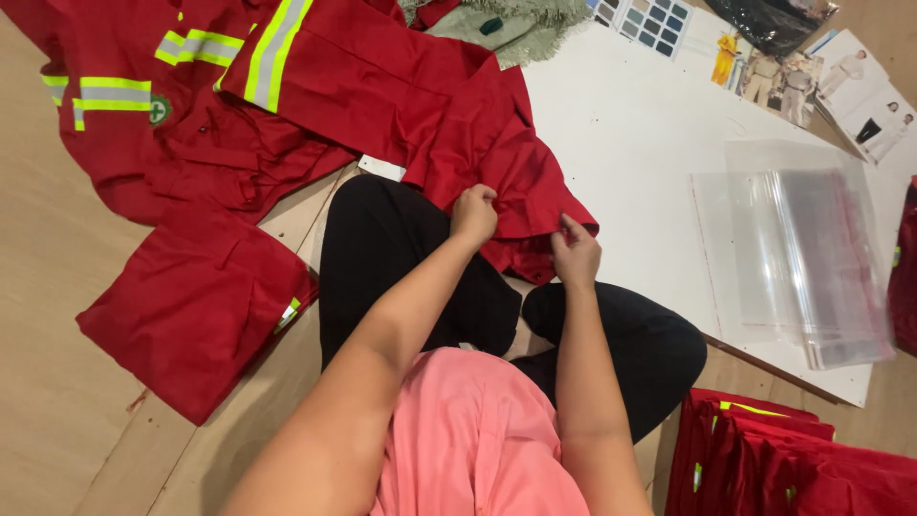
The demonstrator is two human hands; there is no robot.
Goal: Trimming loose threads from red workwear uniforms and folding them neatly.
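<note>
A red work garment [478, 134] with yellow and grey reflective stripes lies spread across the floor and onto a white board [630, 143]. My left hand [474, 214] is closed on a fold of its red cloth near my knee. My right hand [575, 252] pinches the same garment's edge a little to the right. Both hands hold the cloth above my crossed legs in black trousers.
A folded red garment [196, 301] lies on the wooden floor at left. A stack of clear plastic bags [802, 248] rests on the white board at right. More folded red garments [793, 459] sit at lower right. Photo cards and a colour swatch card [650, 21] lie at the top.
</note>
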